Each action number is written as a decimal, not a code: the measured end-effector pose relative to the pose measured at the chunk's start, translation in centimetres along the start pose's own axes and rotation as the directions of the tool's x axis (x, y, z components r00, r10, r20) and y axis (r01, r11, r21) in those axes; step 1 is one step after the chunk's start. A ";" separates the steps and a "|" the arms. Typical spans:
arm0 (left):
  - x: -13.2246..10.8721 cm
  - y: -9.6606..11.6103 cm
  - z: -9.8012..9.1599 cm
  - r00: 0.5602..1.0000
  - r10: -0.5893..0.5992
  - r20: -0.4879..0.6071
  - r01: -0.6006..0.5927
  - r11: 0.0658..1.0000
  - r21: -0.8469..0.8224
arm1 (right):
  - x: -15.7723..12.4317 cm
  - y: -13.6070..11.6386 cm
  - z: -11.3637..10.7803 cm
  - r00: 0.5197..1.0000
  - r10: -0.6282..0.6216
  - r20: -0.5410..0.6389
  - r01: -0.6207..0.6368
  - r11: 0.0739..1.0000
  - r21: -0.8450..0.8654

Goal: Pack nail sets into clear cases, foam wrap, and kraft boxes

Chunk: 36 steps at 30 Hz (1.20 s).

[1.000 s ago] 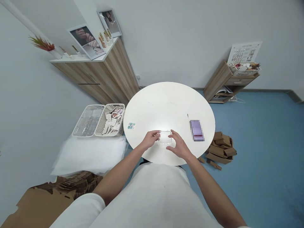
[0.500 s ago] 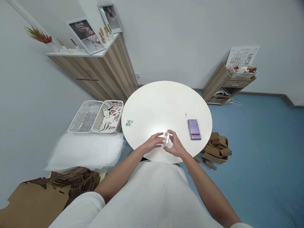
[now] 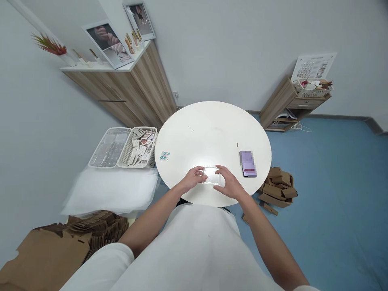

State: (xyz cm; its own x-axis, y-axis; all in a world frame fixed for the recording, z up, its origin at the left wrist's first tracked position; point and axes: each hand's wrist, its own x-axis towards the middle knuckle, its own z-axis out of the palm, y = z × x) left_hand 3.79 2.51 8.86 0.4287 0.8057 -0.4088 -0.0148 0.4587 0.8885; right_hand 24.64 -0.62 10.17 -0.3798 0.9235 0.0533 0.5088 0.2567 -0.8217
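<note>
A small clear plastic case (image 3: 211,176) lies flat between my hands, over the near part of the white round table (image 3: 212,121). My left hand (image 3: 194,178) grips its left edge, thumb on top. At its right end is my right hand (image 3: 227,182), thumb and fingers apart, with a fingertip near the top right corner; whether it touches is hard to tell. A sheet of small teal nail pieces (image 3: 165,156) rests at the table's left, and a purple, partly blurred item (image 3: 248,164) at its right.
Left of the table stand a basket of printed cards (image 3: 141,149), a basket of clear cases (image 3: 110,148), white sheets (image 3: 112,190) and stacked cardboard (image 3: 54,250). Brown boxes (image 3: 277,188) are piled low on the right. A wooden cabinet (image 3: 136,89) stands behind left.
The clear case has turned from upright on edge to flat. My left hand has closed on its left side, while my right hand's fingers have spread and shifted slightly right.
</note>
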 end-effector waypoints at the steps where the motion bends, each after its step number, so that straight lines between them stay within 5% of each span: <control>1: -0.1 0.0 0.1 1.000 0.027 0.012 -0.027 0.999 0.018 | -0.1 0.1 0.0 1.000 0.008 -0.030 -0.007 1.000 0.005; 6: -0.4 0.1 0.6 0.987 0.143 0.070 -0.152 0.979 0.137 | -0.5 0.9 0.3 0.993 0.036 -0.114 -0.026 0.995 0.092; 21: -0.4 0.0 1.6 0.979 0.168 0.118 -0.187 0.967 0.170 | -1.2 1.0 1.6 0.975 0.144 -0.169 -0.040 0.863 0.504; 27: -0.8 -0.6 1.8 0.981 0.170 0.098 -0.185 0.968 0.172 | -1.0 1.5 1.5 0.958 0.266 -0.103 -0.131 0.732 0.668; 36: -1.0 -1.6 0.9 0.997 0.073 -0.031 -0.066 0.978 0.199 | 0.0 1.1 0.9 0.928 0.371 -0.037 -0.253 0.700 0.668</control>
State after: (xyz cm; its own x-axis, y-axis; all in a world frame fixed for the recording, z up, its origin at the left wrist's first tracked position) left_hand 4.21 0.59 8.01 0.3981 0.8484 -0.3489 0.1370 0.3211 0.9371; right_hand 24.53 -0.64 8.78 -0.1354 0.9627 -0.2340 -0.0646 -0.2443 -0.9676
